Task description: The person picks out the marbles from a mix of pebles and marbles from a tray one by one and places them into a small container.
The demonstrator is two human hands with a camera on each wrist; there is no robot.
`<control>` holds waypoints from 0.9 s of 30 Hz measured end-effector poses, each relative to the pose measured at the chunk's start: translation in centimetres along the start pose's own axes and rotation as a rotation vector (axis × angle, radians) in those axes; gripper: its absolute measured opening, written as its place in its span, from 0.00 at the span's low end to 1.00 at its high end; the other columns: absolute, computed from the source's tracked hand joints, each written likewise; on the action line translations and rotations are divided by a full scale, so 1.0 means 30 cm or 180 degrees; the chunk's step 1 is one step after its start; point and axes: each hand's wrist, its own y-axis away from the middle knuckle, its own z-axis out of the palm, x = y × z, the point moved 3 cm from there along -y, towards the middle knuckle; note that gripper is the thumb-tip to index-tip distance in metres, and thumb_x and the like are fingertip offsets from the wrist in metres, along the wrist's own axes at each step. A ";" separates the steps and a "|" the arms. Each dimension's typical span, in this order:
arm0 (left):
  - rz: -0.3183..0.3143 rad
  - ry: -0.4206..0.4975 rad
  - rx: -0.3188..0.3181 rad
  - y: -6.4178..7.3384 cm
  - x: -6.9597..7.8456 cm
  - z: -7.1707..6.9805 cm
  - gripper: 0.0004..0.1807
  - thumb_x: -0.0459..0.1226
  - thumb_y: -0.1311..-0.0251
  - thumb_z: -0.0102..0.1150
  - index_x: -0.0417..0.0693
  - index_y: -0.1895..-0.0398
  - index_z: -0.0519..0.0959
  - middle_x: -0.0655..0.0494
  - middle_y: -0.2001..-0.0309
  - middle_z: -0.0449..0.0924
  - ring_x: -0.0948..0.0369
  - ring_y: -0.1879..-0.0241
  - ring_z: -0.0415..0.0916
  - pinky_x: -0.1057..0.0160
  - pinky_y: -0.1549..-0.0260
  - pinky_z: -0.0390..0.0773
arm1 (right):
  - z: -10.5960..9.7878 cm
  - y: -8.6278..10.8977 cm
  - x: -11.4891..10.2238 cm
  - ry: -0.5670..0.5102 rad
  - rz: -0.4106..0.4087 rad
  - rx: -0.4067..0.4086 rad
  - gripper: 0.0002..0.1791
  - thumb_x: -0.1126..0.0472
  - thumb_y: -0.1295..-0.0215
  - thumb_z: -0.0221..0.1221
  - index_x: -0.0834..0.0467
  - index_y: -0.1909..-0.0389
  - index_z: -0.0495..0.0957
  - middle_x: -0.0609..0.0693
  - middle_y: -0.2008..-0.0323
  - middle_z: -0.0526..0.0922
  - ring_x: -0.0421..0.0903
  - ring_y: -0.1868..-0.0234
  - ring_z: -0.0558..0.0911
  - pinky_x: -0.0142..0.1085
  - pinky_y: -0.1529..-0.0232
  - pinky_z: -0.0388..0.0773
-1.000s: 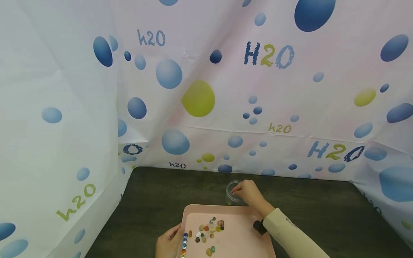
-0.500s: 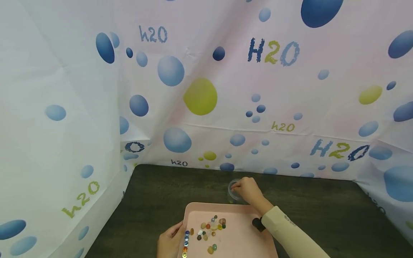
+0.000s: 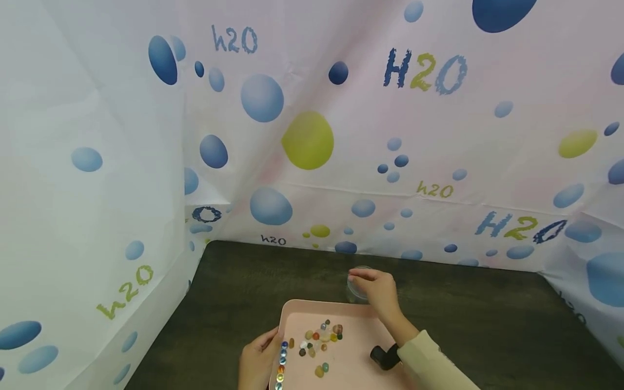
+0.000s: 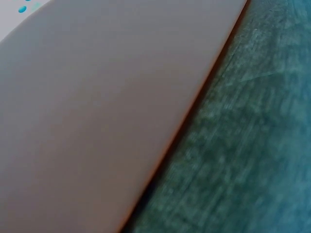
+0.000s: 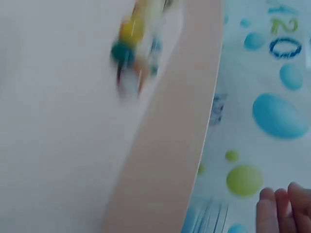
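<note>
In the head view my left hand (image 3: 258,360) grips the left rim of a pink tray (image 3: 361,330). A row of shiny glass marbles (image 3: 283,360) lines the tray's left side, and several small coloured stones (image 3: 324,336) lie scattered to the right of it. Beyond the far rim stands a clear jar (image 3: 356,292). Over its mouth is my right hand (image 3: 380,292), fingers extended with the thumb near them; no object shows between them. The right wrist view catches those fingertips (image 5: 277,208) low at the right, with blurred stones (image 5: 131,43) in the tray.
The tray rests on a dark table (image 3: 244,287). A white sheet (image 3: 312,216) with blue and green drops hangs behind and on both sides. A black device (image 3: 385,357) sits at my right wrist, above the tray.
My right hand's fingers, earlier bent down into the jar's mouth, have risen and straightened somewhat. My left hand keeps its hold on the tray. The head view has shifted slightly.
</note>
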 end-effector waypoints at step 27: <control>0.0184 -0.0011 0.0081 0.002 -0.035 0.004 0.25 0.50 0.37 0.65 0.39 0.49 0.85 0.44 0.56 0.88 0.55 0.56 0.86 0.59 0.58 0.86 | 0.350 0.169 0.029 0.0177 -0.0195 -0.1982 0.07 0.63 0.44 0.71 0.58 0.64 0.90 0.53 0.67 0.91 0.35 0.72 0.83 0.26 0.71 0.78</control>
